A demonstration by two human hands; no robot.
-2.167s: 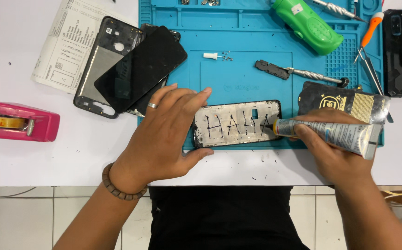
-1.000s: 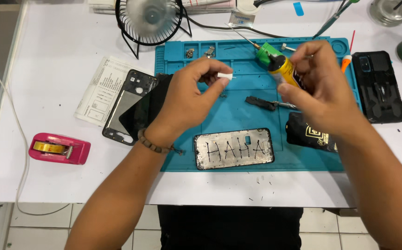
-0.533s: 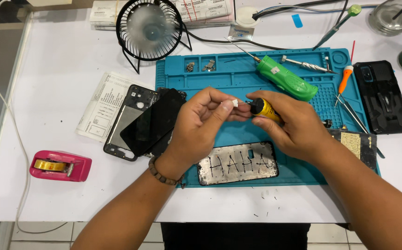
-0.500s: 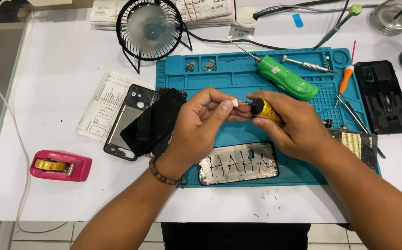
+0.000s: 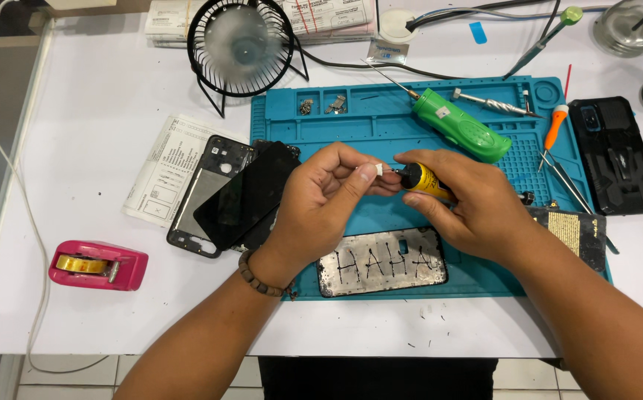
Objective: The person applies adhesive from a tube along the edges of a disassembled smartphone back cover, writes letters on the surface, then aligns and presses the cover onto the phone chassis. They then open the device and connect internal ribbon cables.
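While both my forearms reach in over the near edge of the bench (image 5: pixel 77 148), a metal phone frame (image 5: pixel 382 261) lies closest to me, flat on the blue mat (image 5: pixel 380 126) at its near edge, with dark lines of glue drawn across it. Just above it my hands meet over the middle of the mat. My left hand (image 5: pixel 320 204) is closed in a pinch, thumb and fingertips gripping a small white cap (image 5: pixel 369 171). My right hand (image 5: pixel 469 204) is wrapped around a glue tube (image 5: pixel 426 180) with a yellow shoulder and black nozzle, the nozzle pointing left at the cap; the two are very close, but I cannot tell whether they touch. A beaded bracelet (image 5: pixel 262 278) sits on my left wrist.

Toward the near left corner of the bench rests a pink tape dispenser (image 5: pixel 97 264). Left of my hands, a black phone screen (image 5: pixel 246 194) leans over an open phone body (image 5: pixel 201 194) at the mat's left edge, with a printed sheet (image 5: pixel 162 170) beneath them. Beyond my hands, a green electric screwdriver (image 5: pixel 461 126) lies on the far part of the mat, and an orange-handled screwdriver (image 5: pixel 555 126) lies near its right edge. Off the mat to the right sits a black phone case (image 5: pixel 616 155). At the far edge stands a small black fan (image 5: pixel 240 46).
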